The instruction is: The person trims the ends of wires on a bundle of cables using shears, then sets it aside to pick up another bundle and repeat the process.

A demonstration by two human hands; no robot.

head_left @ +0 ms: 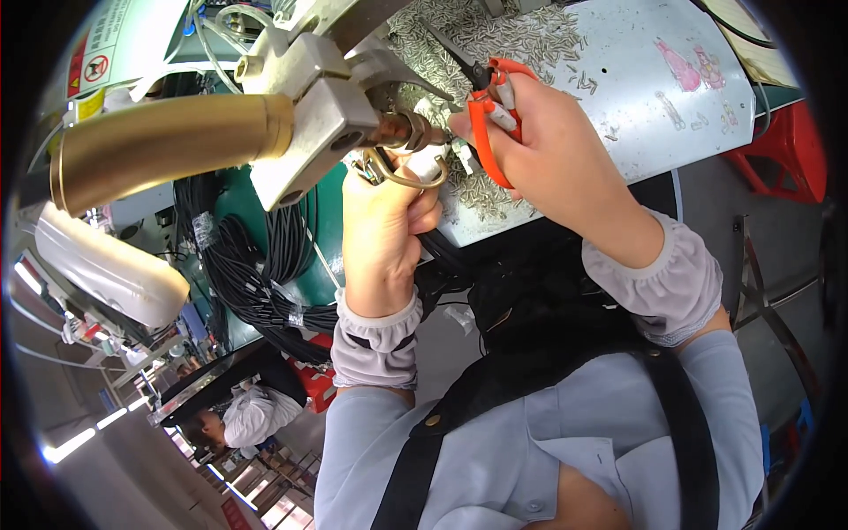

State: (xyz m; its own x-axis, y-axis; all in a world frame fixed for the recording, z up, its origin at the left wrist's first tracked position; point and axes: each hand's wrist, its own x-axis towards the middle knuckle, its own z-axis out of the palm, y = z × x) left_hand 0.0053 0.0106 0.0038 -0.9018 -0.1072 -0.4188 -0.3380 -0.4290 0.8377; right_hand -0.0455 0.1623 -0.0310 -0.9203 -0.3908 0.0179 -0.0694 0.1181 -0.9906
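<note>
My right hand [561, 146] is wrapped round orange-handled pliers [488, 146], whose dark, pointed jaws reach away to the upper left. Its fingertips come close to a small white piece [464, 159] beside the machine's metal tip [415, 132]. My left hand [384, 221] is closed just under that tip, behind a bent brass-coloured rod [411, 183]. What its fingers hold is mostly hidden by the rod and the machine. Black cables [446, 252] show just below the left fingers. Many small silver pins [521, 40] lie heaped around the tip on the pale metal plate [618, 106].
A machine arm with a brass-coloured cylinder [177, 146] hangs over the left side, near a white lamp head [110, 269]. Bundled black cables [234, 252] lie on the green table [329, 234]. A red stool [786, 155] stands at right; another person [256, 415] sits further left.
</note>
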